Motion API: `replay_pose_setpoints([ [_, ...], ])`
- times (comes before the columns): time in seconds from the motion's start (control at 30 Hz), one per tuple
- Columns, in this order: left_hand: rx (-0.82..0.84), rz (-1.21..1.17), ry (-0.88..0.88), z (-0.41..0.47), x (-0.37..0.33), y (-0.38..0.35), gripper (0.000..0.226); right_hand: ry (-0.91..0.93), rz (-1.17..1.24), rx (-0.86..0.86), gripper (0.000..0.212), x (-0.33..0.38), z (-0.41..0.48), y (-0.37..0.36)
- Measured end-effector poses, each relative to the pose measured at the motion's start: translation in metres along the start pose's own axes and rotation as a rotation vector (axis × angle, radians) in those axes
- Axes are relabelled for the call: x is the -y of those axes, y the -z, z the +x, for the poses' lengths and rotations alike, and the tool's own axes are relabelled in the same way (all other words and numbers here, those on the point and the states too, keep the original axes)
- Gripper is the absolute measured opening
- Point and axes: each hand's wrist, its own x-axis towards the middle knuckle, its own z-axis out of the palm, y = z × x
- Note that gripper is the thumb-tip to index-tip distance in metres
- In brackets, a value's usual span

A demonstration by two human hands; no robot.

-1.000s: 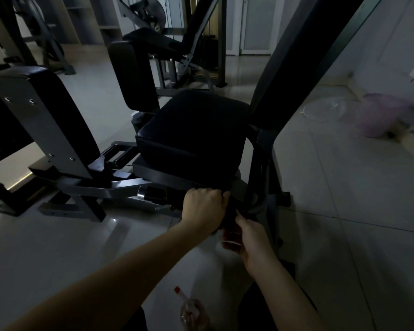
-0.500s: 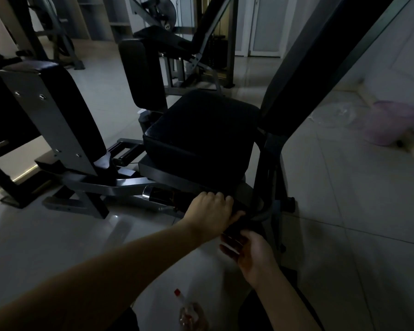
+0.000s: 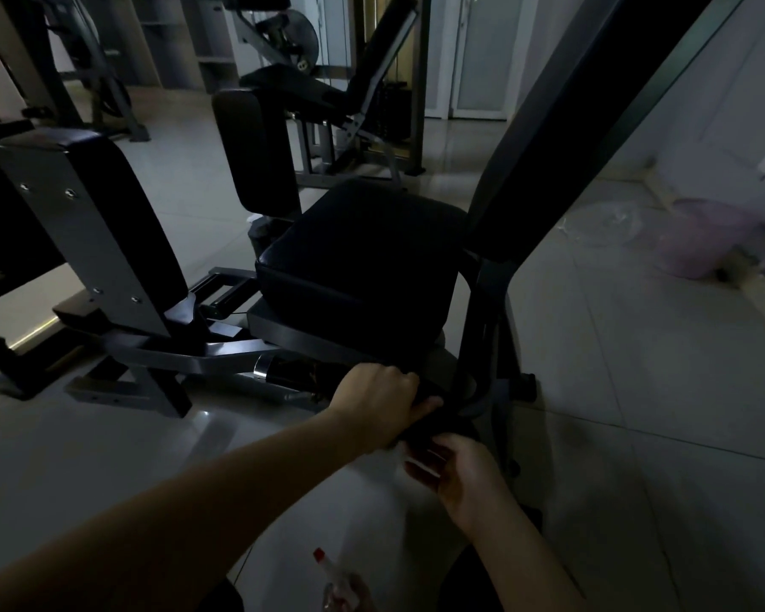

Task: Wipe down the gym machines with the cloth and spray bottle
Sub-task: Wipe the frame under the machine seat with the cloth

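Below, clear spray bottle (image 3: pixel 329 583), left hand (image 3: pixel 374 401) gripping dark cloth (image 3: pixel 438 424)

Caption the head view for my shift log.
Left hand grips a dark cloth at the frame under the seat, right hand just beneath, spray bottle below.

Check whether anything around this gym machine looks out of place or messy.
A crumpled clear plastic sheet and a pale pink bag lie loose on the grey tiled floor by the right wall, like litter. The red-capped clear spray bottle on the floor seems merely set aside.
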Motion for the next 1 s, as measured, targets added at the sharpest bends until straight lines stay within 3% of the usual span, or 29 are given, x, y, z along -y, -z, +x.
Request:
replay_pose_setpoints([
  [0.23,-0.163,-0.127,0.153,0.007,-0.004,-0.013,0.055,-0.026,0.165,0.098,0.035,-0.002,0.002,-0.012],
  [0.4,-0.218,-0.059,-0.078,-0.024,0.004,-0.02,0.042,-0.078,0.098,0.099,0.034,-0.006,-0.006,-0.021],
  [0.47,-0.209,0.03,-0.173,-0.041,0.017,-0.031,0.057,-0.062,0.034,0.053,0.029,-0.01,-0.008,-0.017],
  [0.57,-0.317,0.132,-0.116,-0.063,0.039,-0.042,0.07,0.017,0.022,0.048,0.034,-0.013,-0.009,-0.007],
  [0.73,-0.41,0.08,-0.054,-0.062,0.033,-0.037,0.055,0.0,0.172,0.074,0.033,-0.02,-0.014,-0.002],
  [0.83,-0.34,0.039,-0.044,-0.039,0.014,-0.025,0.045,0.023,0.25,0.08,0.034,-0.014,-0.016,0.0],
  [1.0,-0.157,0.027,0.074,-0.01,-0.009,-0.008,0.054,0.059,0.147,0.117,0.026,-0.005,-0.01,-0.004],
])
